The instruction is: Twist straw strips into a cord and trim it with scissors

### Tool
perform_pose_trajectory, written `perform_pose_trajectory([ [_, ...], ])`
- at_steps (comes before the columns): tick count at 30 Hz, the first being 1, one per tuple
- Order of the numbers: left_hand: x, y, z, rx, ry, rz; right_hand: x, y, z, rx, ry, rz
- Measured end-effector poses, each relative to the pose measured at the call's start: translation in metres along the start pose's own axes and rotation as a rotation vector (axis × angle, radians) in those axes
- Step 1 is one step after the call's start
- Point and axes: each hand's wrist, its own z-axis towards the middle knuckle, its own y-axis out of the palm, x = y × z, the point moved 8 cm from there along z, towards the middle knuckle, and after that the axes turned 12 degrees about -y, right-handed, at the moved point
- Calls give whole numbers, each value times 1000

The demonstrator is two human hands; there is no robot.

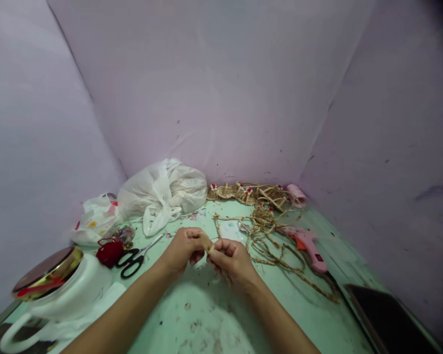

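My left hand (183, 250) and my right hand (233, 260) meet above the middle of the green tabletop. Both are closed, fingertips pinching a small tan piece of jute cord (207, 244) between them. Its exact shape is mostly covered by my fingers, and a tail of it hangs beneath the right hand. Loose braided jute cord (276, 253) lies in loops to the right of my right hand. Left of my left hand rest black-handled scissors (135, 258), blades pointing away.
A pink glue gun (310, 248) with a cable lies at right, near a dark flat object (391, 319). Jute pieces with red beads (239, 191) and a pink spool (297, 195) line the back. At left are a white plastic bag (166, 191), red yarn (110, 253) and a white pitcher (81, 282).
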Motion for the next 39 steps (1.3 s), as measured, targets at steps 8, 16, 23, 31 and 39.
perform_pose_trajectory([
  [8,-15,1,6,126,-52,-119,4,-17,-2,321,-78,56],
  [16,-18,3,10,117,-104,-38,8,-22,-4,399,-63,78],
  [23,9,7,-13,340,286,591,14,-25,-7,499,39,95],
  [31,17,15,-23,342,446,676,10,-29,-6,505,52,71],
  [39,23,0,-18,329,452,387,4,-24,-4,448,78,78],
])
